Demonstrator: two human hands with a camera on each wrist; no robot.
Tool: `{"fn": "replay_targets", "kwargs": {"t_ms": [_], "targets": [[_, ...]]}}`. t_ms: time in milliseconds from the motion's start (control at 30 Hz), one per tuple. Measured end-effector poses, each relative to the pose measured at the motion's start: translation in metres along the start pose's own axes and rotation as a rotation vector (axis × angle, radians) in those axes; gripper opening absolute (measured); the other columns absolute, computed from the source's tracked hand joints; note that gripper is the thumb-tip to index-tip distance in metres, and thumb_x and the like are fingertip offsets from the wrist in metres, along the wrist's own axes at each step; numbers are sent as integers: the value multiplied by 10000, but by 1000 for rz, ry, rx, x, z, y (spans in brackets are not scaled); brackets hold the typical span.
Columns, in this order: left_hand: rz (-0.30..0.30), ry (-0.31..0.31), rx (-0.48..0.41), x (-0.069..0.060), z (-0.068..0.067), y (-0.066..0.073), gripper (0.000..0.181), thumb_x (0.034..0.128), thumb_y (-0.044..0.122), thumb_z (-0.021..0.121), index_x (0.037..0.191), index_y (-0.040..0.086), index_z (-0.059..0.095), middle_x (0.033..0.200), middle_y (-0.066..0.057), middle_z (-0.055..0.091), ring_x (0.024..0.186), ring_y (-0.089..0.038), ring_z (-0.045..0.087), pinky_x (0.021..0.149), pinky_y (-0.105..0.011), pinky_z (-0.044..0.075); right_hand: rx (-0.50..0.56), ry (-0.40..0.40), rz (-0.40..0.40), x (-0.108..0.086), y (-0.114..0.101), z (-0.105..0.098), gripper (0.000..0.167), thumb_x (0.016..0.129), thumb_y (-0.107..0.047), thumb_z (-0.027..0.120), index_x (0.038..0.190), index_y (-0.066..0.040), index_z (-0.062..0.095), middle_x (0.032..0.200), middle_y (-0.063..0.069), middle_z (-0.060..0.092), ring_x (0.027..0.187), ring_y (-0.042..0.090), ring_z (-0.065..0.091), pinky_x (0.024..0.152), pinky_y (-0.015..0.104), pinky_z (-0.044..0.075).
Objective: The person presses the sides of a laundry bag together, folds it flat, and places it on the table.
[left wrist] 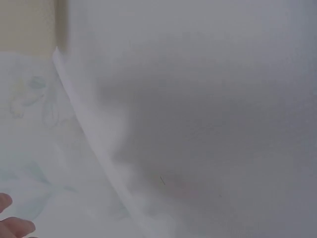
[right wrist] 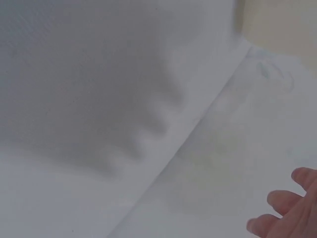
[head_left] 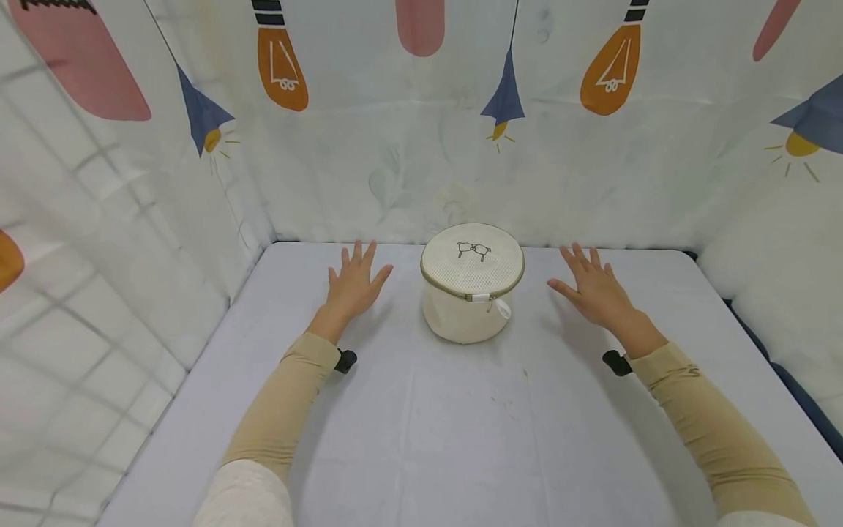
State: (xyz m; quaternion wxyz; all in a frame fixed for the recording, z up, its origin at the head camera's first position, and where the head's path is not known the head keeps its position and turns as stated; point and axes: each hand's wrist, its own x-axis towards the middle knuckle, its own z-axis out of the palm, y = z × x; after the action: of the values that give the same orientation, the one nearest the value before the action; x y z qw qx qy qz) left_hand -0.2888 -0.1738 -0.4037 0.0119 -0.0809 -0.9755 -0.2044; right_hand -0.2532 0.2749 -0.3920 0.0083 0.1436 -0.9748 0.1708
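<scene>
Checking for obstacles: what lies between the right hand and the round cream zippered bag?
In the head view, no object shows between the right hand and zippered bag; only bare white tablecloth.

This looks like a small curtained booth, with lamp-patterned hangings [head_left: 428, 146] around a pale table [head_left: 461, 432].

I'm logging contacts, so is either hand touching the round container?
No, the head view shows a gap between the container and both the left hand and right hand.
</scene>
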Motion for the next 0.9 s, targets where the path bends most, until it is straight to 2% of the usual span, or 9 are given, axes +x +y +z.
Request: {"fn": "replay_targets", "kwargs": {"t_ms": [267, 467, 600, 767, 900], "targets": [[39, 17, -85, -3, -2, 10, 750, 1083, 552, 363, 1662, 131, 137, 1703, -174, 25, 1542, -432, -16, 1154, -745, 88, 42, 7, -27, 1, -9, -2, 849, 1076, -549, 422, 1630, 12, 108, 1668, 278, 32, 1498, 540, -31, 1171, 710, 56], [75, 28, -156, -4, -2, 15, 710, 1094, 504, 383, 1659, 132, 165, 1703, -148, 84, 1544, -418, 52, 1175, -707, 122, 92, 6, -34, 1, -16, -5, 832, 1078, -530, 440, 1637, -10, 109, 1683, 244, 34, 1519, 497, -18, 1199, 660, 51], [107, 47, -204, -4, -2, 17, 660, 1107, 432, 400, 1657, 141, 181, 1696, -154, 135, 1540, -400, 125, 1204, -631, 171, 130, -4, -24, 0, -22, -8, 829, 1080, -548, 415, 1645, -35, 90, 1700, 191, 17, 1538, 436, -27, 1183, 685, 99], [138, 80, -266, -5, -3, 21, 619, 1108, 359, 441, 1648, 141, 229, 1656, -168, 273, 1506, -364, 276, 1220, -517, 238, 207, -1, -46, 1, -30, -12, 784, 1092, -483, 446, 1640, -22, 126, 1698, 190, 42, 1541, 422, -12, 1189, 675, 102], [144, 84, -323, -7, -4, 26, 610, 1102, 355, 466, 1640, 153, 261, 1631, -165, 332, 1470, -380, 348, 1189, -533, 306, 252, -3, -57, 1, -34, -13, 780, 1082, -465, 490, 1640, -33, 157, 1697, 182, 57, 1541, 428, 6, 1201, 655, 95]]}}
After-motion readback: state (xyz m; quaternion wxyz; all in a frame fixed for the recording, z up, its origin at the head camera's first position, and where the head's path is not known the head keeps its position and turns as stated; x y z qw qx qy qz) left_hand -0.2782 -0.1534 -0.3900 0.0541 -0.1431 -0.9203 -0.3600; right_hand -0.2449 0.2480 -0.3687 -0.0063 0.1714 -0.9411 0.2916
